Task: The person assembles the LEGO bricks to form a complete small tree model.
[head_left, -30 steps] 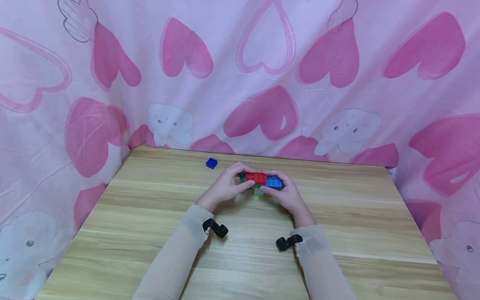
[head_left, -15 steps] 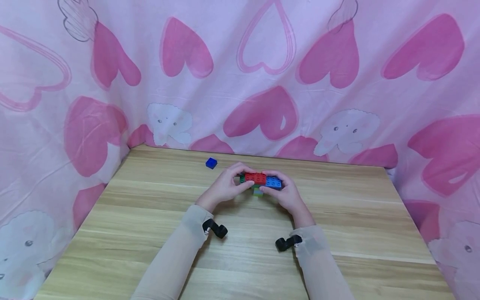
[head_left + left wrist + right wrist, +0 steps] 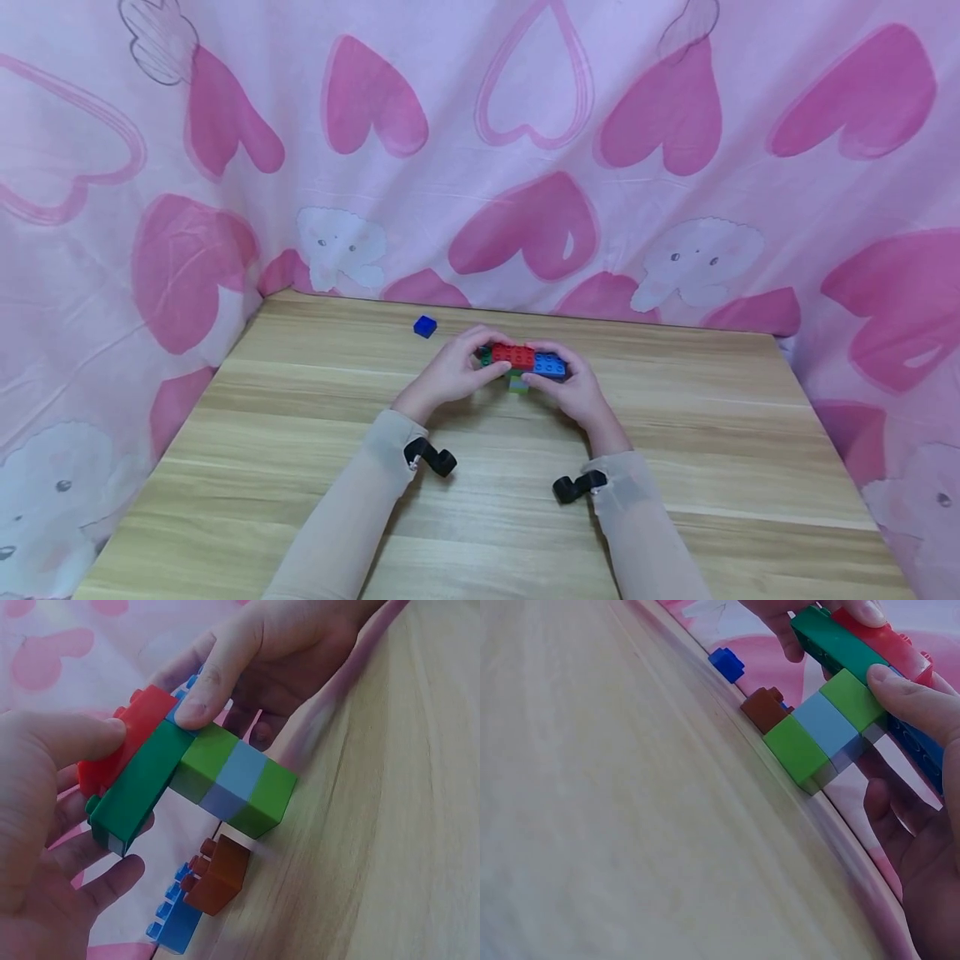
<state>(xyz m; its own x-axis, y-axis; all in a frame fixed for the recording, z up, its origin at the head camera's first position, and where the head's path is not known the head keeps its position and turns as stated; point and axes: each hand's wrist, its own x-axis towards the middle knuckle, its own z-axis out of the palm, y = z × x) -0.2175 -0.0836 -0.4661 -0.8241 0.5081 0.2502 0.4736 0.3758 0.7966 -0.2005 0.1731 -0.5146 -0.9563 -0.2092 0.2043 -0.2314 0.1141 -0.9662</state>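
Note:
Both hands grip one joined build of toy building bricks near the back of the table. A red brick point(image 3: 513, 357) lies on top, spanning a dark green brick point(image 3: 142, 776) and a blue brick point(image 3: 550, 364). Beneath them is a column of light green point(image 3: 799, 750) and light blue point(image 3: 825, 724) bricks, its lower end close to the table. My left hand point(image 3: 453, 367) pinches the red and green end, thumb on the red brick. With its thumb near the column's top, my right hand point(image 3: 576, 392) holds the blue end. The far fingers are partly hidden.
Beyond the build are a brown brick point(image 3: 221, 874) and another blue brick point(image 3: 178, 919); whether they are joined I cannot tell. A small dark blue brick point(image 3: 425, 326) sits near the back edge of the wooden table point(image 3: 315, 400). A pink heart-patterned cloth point(image 3: 420, 200) hangs behind.

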